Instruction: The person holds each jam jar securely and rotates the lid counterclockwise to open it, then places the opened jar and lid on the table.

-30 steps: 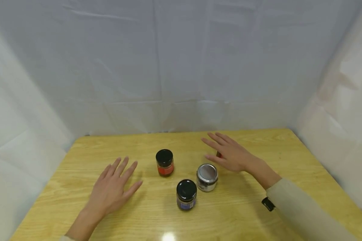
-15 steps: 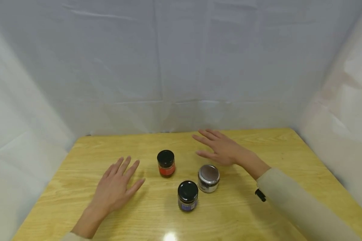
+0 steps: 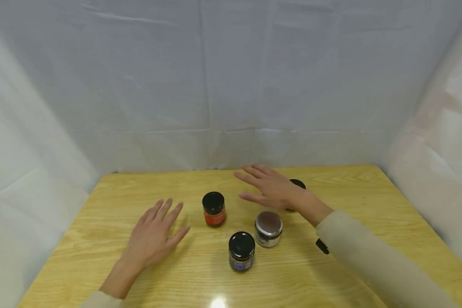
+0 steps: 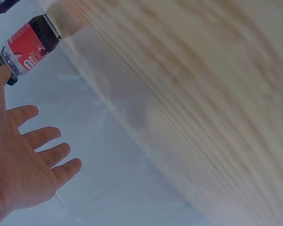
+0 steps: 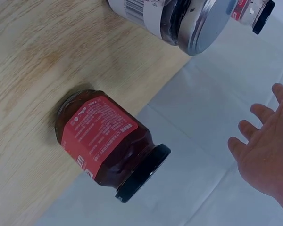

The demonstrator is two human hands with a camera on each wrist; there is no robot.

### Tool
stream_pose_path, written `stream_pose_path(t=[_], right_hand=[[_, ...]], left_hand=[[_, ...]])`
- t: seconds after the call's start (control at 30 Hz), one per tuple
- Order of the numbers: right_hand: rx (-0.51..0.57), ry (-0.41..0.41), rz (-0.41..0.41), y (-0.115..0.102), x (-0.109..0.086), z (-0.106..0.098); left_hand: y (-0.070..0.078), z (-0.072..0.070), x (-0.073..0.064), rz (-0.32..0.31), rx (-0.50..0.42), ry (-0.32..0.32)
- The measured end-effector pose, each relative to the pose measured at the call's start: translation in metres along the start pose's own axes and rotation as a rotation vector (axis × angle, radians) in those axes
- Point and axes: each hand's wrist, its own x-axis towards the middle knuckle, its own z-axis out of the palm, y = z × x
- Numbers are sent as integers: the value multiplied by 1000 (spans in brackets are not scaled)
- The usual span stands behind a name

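Note:
My left hand (image 3: pixel 150 239) hovers over the table, fingers spread and holding nothing. To its right stands a small red-labelled glass jar with a black lid (image 3: pixel 214 208). My right hand (image 3: pixel 271 188), also spread and holding nothing, is raised behind a silver-lidded jar (image 3: pixel 268 229). Nearer the front is a black-lidded jar with a purple label (image 3: pixel 241 251). Another black-lidded jar (image 3: pixel 297 183) is mostly hidden behind my right hand and wrist; the right wrist view shows this dark jar (image 5: pixel 101 136) upright with a red label.
The jars stand on a light wood-grain table (image 3: pixel 185 282). A pale cloth backdrop (image 3: pixel 231 85) rises behind its far edge, with white cloth at the left (image 3: pixel 27 171) and right sides. A small black piece (image 3: pixel 322 246) hangs at the right sleeve.
My right hand has moved left over the table, and the black-lidded jar behind it now shows to the right of it. My left hand has shifted slightly right. The jars stay standing.

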Motion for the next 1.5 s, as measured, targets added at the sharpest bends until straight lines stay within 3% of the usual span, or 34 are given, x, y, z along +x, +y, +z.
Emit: stream_pose_path(t=[0.67,0.87,1.0,1.27,1.5], right_hand=[[-30,-20,38,-11,9,15],[-26,-29,63,-12,5,20],[-24,-31,83,-10,1,24],[-10,-73,114,-11,-4,30],[-35,-90,106,-9,4,23]], left_hand=[[10,8,19,4,-53,-28],[15,12,26,-8,-133,-37],[19,13,33,-48,-261,-71],[28,11,48,-257,-695,-246],[32,12,62,-375,-940,-276]])
